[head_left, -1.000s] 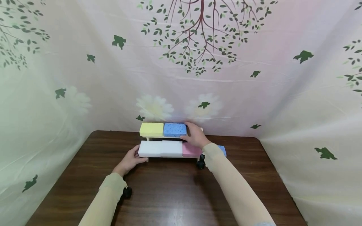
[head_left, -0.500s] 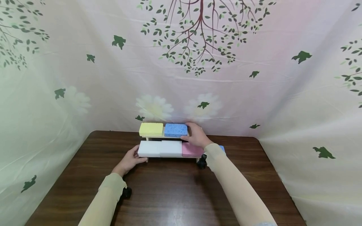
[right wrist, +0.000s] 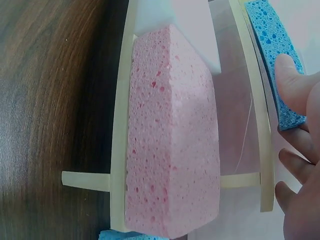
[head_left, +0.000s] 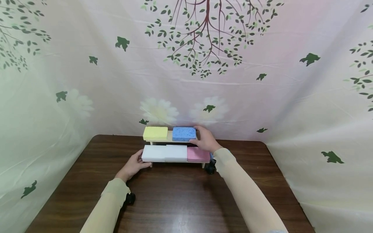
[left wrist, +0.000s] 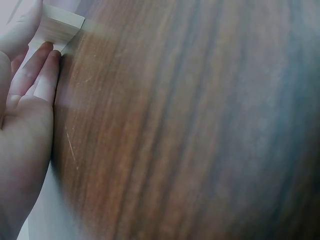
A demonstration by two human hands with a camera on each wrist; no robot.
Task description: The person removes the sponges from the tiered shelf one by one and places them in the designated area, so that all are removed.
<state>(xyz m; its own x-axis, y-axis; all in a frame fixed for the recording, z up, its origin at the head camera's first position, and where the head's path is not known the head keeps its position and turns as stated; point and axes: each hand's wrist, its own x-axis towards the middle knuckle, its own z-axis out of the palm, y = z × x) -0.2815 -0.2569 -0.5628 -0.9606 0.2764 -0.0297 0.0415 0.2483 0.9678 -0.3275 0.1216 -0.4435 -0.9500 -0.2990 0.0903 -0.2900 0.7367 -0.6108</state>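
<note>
A small two-tier wooden rack [head_left: 170, 137] stands at the back of the table. On its upper tier a blue sponge [head_left: 184, 133] sits right of a yellow sponge [head_left: 155, 133], with a gap between them. My right hand [head_left: 205, 139] grips the blue sponge by its right end, thumb in front, as the right wrist view also shows. Two white foam blocks [head_left: 154, 153] and a pink sponge [right wrist: 172, 135] line the lower tier. At that tier's left end, my left hand [head_left: 133, 165] holds the rack, its fingertips against the wood in the left wrist view.
Another blue sponge [right wrist: 131, 235] lies on the table by the rack's right end, mostly hidden behind the right wrist in the head view. A printed curtain [head_left: 186, 90] hangs close behind the rack. The dark wooden table [head_left: 175, 200] extends in front.
My right hand has slid the upper blue sponge to the right, opening a gap beside the yellow one. The left hand stays in place.
</note>
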